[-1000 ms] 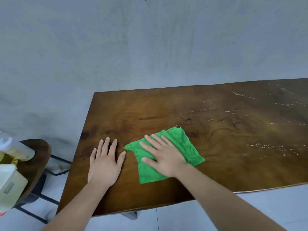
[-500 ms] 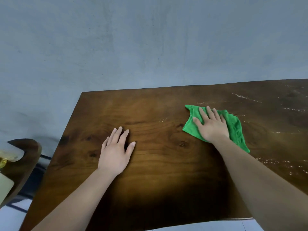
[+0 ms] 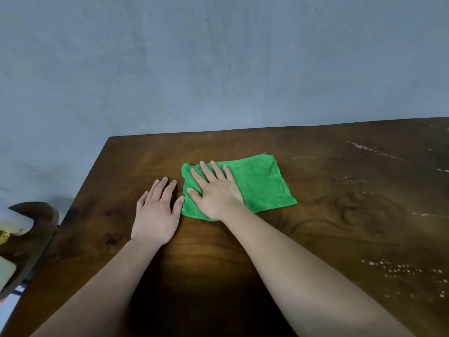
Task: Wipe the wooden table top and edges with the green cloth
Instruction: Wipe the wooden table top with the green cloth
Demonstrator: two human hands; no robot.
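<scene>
Grey wall behind counter (image 3: 315, 239) | green cloth (image 3: 262, 186) mid-counter | right hand (image 3: 213, 190) flat, fingers straight, pressing cloth's left half | left hand (image 3: 155, 212) flat, just left of cloth | white specks (image 3: 401, 268) right of cloth, probably next.

Blue-grey wall (image 3: 218, 69): matt, mottled, flecked with a few small dark specks; the upper half of the view is filled by it.
Dark brown table (image 3: 364, 215): wood, strongly grained, set before the wall; pale spots are scattered over its right part.
Dark wooden stool (image 3: 41, 222): rounded top, placed just beside the table's left end; pale containers (image 3: 14, 221), cut off by the frame, are carried on it.
Pale floor (image 3: 6, 308): only a sliver is seen, lower left.
Light: soft, even; a dark shadow is cast on the table's near middle.
</scene>
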